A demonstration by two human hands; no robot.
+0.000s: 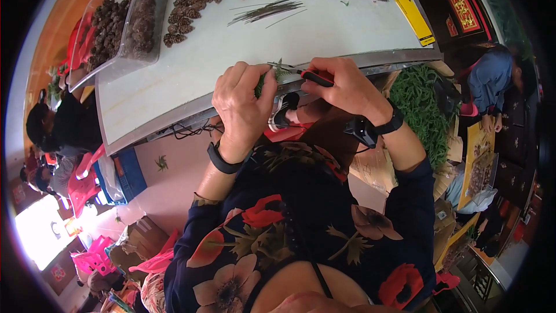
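Green needle-leaved sprig (259, 86), left hand (240, 104) pinching: likely light, springy; hold at pinch. Right hand (346, 86) grasps red-and-black-handled metal tool (318, 78), just rightward.

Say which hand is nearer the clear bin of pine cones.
Left. The left hand, holding a green sprig, is to the right of the bin; the right hand, gripping a red-and-black-handled tool, is farther right.
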